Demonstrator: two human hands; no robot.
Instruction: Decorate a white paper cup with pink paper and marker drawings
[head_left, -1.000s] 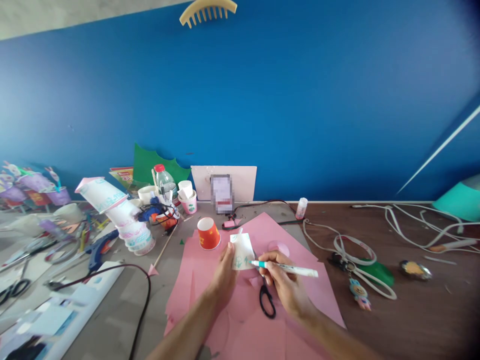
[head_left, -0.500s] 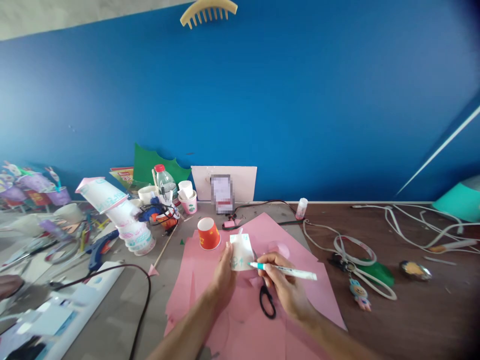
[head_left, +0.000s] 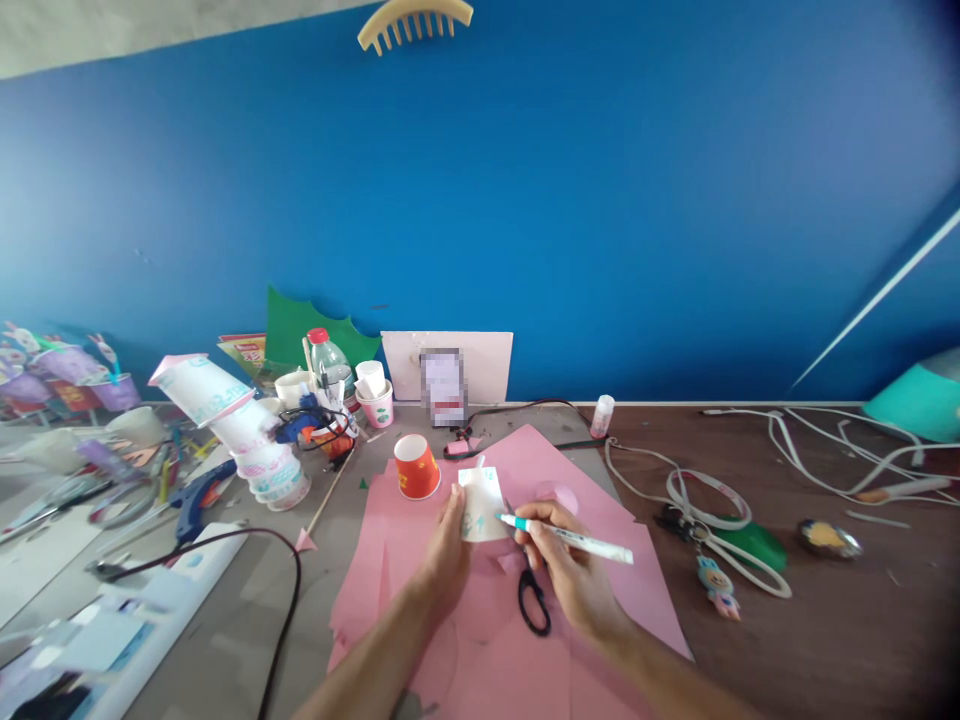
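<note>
My left hand [head_left: 448,545] grips the left edge of a small white card [head_left: 482,504] with teal marks on it. Between the fingers of my right hand [head_left: 562,560] is a white marker [head_left: 589,545], its teal tip at the card's right edge. Pink paper [head_left: 517,660] lies beneath both hands. Black-handled scissors [head_left: 535,603] rest on it, their blades partly hidden by my right hand. Just beyond my left hand, a red paper cup [head_left: 417,467] stands upright.
Stacked white cups [head_left: 262,450], a blue glue gun [head_left: 202,500] and a dark cable [head_left: 296,575] are to the left. A blurred phone [head_left: 444,387] leans at the back. A small bottle [head_left: 601,416], white cables [head_left: 709,500] and a keychain figure [head_left: 718,588] are on the right.
The marker tip has moved slightly up along the card's right side. A person's hand at the far left edge has gone out of view.
</note>
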